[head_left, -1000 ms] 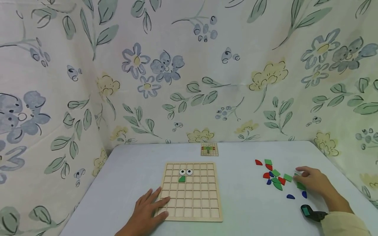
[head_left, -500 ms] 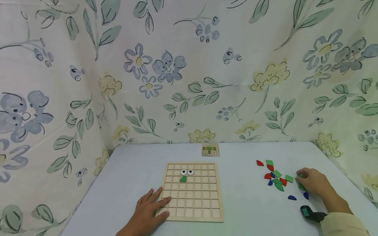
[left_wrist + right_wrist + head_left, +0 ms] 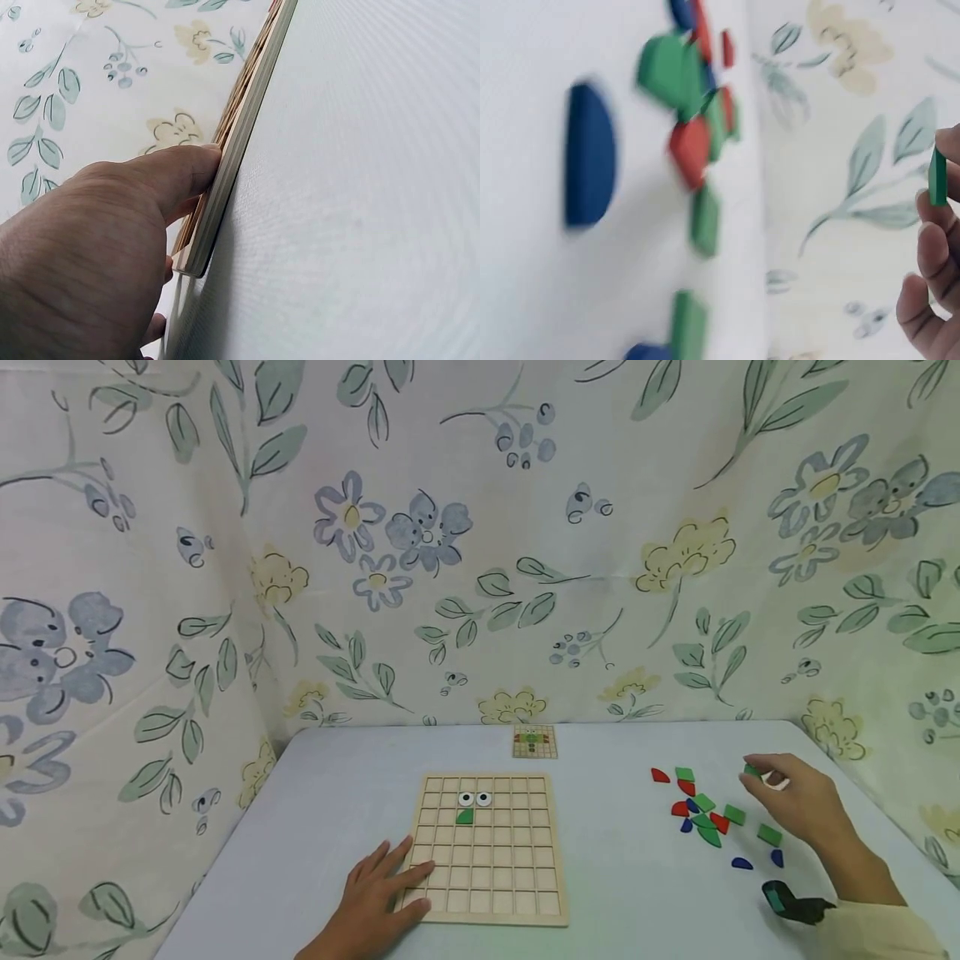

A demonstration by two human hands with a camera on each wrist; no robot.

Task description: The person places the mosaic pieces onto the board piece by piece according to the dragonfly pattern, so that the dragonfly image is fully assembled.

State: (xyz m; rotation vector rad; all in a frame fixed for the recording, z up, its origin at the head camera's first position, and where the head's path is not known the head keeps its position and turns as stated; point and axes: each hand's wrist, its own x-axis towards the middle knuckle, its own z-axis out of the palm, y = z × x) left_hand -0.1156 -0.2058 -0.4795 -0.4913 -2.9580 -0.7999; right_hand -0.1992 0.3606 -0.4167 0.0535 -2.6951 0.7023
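My left hand (image 3: 367, 893) rests with fingers spread over the left edge of a wooden grid board (image 3: 482, 858). In the left wrist view its thumb touches the rim of the board. On the grid sit two round eye pieces (image 3: 483, 799) and, below the left one, a green rounded piece (image 3: 465, 817). At the right my right hand (image 3: 802, 802) holds a small green piece (image 3: 937, 176), pinched between thumb and fingers above the table. The fingers partly cover this piece, so its full outline is hidden.
Loose red, green and blue pieces lie on the right, among them a green four-sided piece (image 3: 769, 835) and a blue half-round (image 3: 742, 863). A small pattern card (image 3: 535, 741) lies behind the board. Floral cloth (image 3: 480, 543) hangs behind the white table.
My right hand has picked up a green piece and lifted it up and away from the table, uncovering another green piece there. The left hand stays on the board.
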